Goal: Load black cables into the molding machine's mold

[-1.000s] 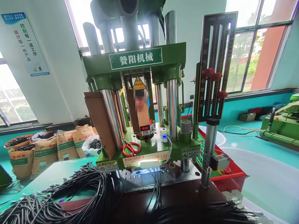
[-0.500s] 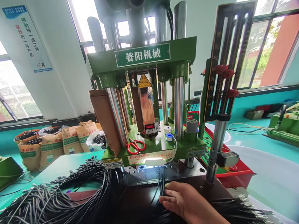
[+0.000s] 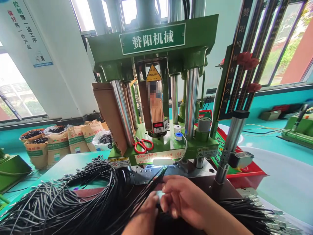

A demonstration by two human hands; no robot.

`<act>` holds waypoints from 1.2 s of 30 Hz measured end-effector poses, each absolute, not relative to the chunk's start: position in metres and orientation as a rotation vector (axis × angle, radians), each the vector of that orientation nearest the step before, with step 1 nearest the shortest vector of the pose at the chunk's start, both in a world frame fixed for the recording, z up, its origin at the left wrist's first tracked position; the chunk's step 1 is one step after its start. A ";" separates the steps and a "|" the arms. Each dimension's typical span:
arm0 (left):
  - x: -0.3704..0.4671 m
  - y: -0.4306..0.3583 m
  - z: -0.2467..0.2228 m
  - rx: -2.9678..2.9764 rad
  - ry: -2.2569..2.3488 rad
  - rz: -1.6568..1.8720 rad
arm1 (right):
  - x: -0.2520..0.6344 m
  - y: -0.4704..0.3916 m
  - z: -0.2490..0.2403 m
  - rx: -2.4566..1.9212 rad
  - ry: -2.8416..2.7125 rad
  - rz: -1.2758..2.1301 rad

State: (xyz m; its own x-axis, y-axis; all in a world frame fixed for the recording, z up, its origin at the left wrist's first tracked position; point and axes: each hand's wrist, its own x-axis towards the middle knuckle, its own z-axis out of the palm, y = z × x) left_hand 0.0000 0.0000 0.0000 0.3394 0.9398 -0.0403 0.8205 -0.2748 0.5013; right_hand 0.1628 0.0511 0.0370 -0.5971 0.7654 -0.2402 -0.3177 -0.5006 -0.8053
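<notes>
Close to the camera, both hands meet just in front of a green vertical press (image 3: pixel 156 98). Right hand (image 3: pixel 182 199) and left hand (image 3: pixel 144 212) are curled shut around a few thin black cables (image 3: pixel 149 184) that run up toward the gap under the press plate; a small pale piece shows between the fingers. Loose cable bundles (image 3: pixel 73 199) crowd the table (image 3: pixel 73 163) to the left, more to the right. Risk, as a judgement: fingers sit near the mould gap, and neighbouring strands could snag or tangle when pulled

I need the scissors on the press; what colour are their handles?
Red handles on the scissors, lying on the green press platform; head view.
</notes>
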 end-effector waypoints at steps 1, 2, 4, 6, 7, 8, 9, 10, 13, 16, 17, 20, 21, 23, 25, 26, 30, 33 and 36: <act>-0.013 0.005 -0.001 2.209 1.666 0.365 | 0.169 0.051 0.035 -0.867 -1.262 1.938; -0.024 0.008 -0.002 2.248 1.748 0.336 | 0.176 0.050 0.032 -0.952 -1.562 1.700; -0.043 0.007 -0.001 2.277 1.781 0.230 | 0.195 0.046 0.024 -1.097 -2.045 1.207; -0.053 0.004 0.006 2.208 1.731 0.118 | 0.215 0.043 0.014 -1.220 -2.303 0.922; -0.056 0.002 0.010 2.145 1.714 0.091 | 0.225 0.042 0.009 -1.292 -2.362 0.881; -0.058 0.002 0.014 2.086 1.704 0.086 | 0.235 0.042 0.004 -1.357 -2.397 0.868; -0.058 0.002 0.018 2.043 1.700 0.091 | 0.245 0.043 -0.001 -1.412 -2.404 0.853; -0.058 0.003 0.022 2.018 1.689 0.094 | 0.255 0.044 -0.006 -1.463 -2.394 0.836; -0.056 0.006 0.028 1.978 1.643 0.076 | 0.279 0.048 -0.015 -1.590 -2.335 0.800; -0.053 0.006 0.030 1.974 1.562 0.152 | 0.283 0.048 -0.014 -1.657 -2.323 0.790; -0.053 0.006 0.030 1.992 1.526 0.191 | 0.277 0.047 -0.012 -1.647 -2.331 0.790; -0.051 0.004 0.028 2.045 1.469 0.249 | 0.241 0.039 -0.003 -1.464 -2.394 0.773; -0.050 0.003 0.028 2.051 1.469 0.248 | 0.227 0.036 -0.001 -1.378 -2.426 0.757; -0.050 0.002 0.026 2.044 1.482 0.234 | 0.202 0.031 0.001 -1.270 -2.473 0.703; -0.050 0.002 0.026 2.032 1.489 0.222 | 0.186 0.029 0.000 -1.208 -2.470 0.645; -0.050 0.002 0.027 2.030 1.488 0.216 | 0.181 0.028 -0.001 -1.188 -2.456 0.628; -0.051 0.001 0.031 2.035 1.472 0.200 | 0.179 0.030 0.000 -1.158 -2.433 0.686; -0.052 0.001 0.034 2.054 1.477 0.176 | 0.179 0.032 0.005 -1.158 -2.402 0.762; -0.053 0.001 0.036 2.057 1.482 0.182 | 0.177 0.034 0.010 -1.177 -2.368 0.845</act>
State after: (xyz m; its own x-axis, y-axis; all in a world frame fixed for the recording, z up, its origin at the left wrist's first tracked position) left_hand -0.0528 0.0011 0.0358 0.3699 0.9017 -0.2237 0.8211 -0.2046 0.5329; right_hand 0.1774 0.0339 0.0098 -0.5865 0.8081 0.0554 0.5905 0.4734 -0.6536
